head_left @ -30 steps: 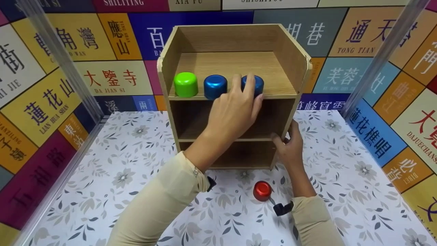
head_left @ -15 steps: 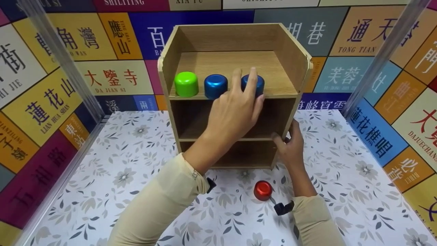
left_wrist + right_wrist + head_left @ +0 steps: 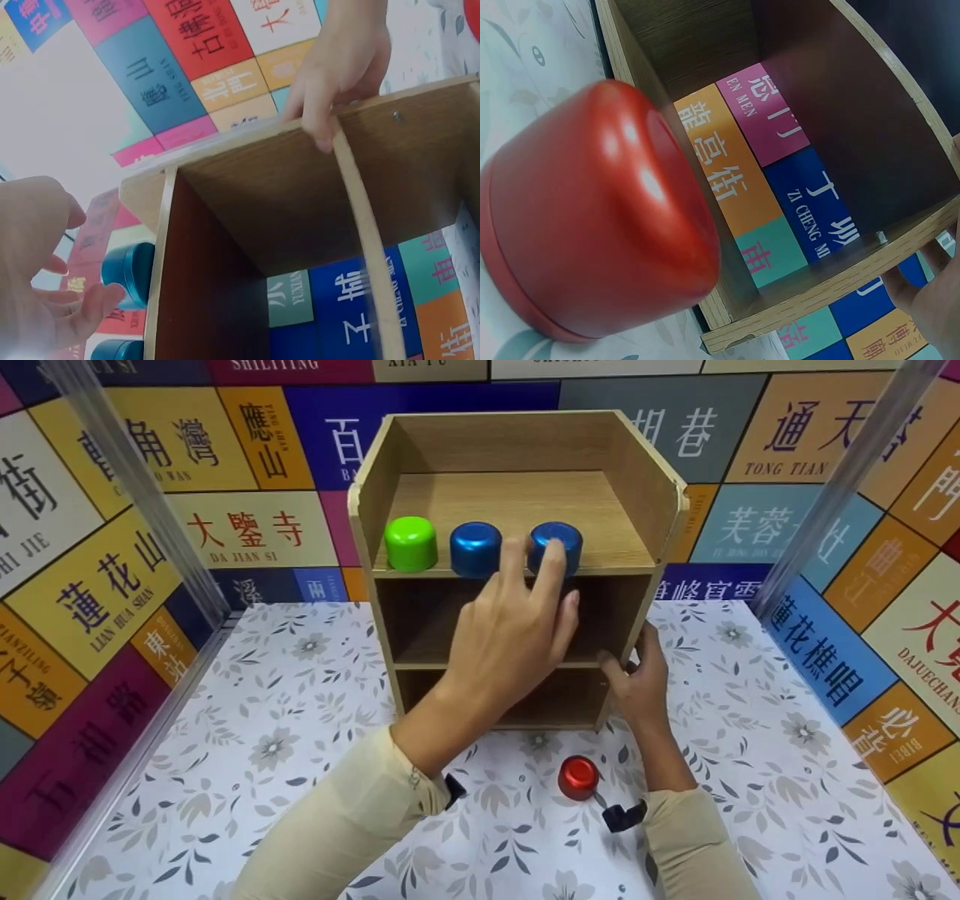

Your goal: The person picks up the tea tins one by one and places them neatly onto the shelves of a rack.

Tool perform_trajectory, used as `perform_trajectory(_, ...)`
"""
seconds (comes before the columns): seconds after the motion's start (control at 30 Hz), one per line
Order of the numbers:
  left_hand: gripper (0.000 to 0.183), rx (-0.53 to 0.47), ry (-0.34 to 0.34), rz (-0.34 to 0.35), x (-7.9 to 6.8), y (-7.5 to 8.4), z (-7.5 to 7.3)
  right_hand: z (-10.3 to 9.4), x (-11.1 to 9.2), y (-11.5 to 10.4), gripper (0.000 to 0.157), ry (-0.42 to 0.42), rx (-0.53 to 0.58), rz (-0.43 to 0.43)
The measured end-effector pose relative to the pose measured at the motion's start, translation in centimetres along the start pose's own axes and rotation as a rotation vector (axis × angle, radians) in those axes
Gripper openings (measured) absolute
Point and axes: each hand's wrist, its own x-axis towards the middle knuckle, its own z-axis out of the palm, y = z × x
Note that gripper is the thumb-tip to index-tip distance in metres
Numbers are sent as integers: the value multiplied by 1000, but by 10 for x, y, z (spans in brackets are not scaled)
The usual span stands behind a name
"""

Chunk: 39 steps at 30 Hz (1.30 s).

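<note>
My left hand (image 3: pixel 506 634) is in front of the right-hand blue cup (image 3: pixel 556 547), its fingers spread and holding nothing. In the left wrist view a gap shows between most of that hand and the cup; whether a fingertip touches it I cannot tell. Beside it on the top board stand another blue cup (image 3: pixel 475 549) and a green cup (image 3: pixel 410 544), apparently upside down in a row. My right hand (image 3: pixel 641 682) grips the right side of the wooden shelf unit (image 3: pixel 517 495), thumb at the front edge by the middle board.
A red cup (image 3: pixel 578 778) stands on the flower-patterned tabletop (image 3: pixel 270 780) in front of the unit, near my right wrist. Panels with printed Chinese characters (image 3: pixel 247 529) enclose the back and sides. Clear corner posts (image 3: pixel 135 487) rise at the left and right.
My left hand has come off the right-hand blue cup and drawn slightly down and back toward me. The cups stay where they were, and my right hand keeps its grip on the shelf unit.
</note>
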Motion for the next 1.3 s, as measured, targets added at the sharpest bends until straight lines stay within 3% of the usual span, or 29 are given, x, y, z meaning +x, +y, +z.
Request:
perform_trajectory(0.17, 44, 4, -5, 63, -19, 5, 3, 0, 1, 1, 59, 13, -6, -24)
perform_trajectory(0.33, 43, 32, -39, 125, -37, 7, 16, 0, 1, 1, 59, 21, -11, -30)
perform_trajectory(1.07, 41, 120, -365, 439, -144, 17, 102, -1, -1, 1, 58, -1, 9, -6)
perform_trajectory(1.3, 48, 110, -469, 491, -162, 21, 115, -1, -1, 0, 58, -9, -11, 9)
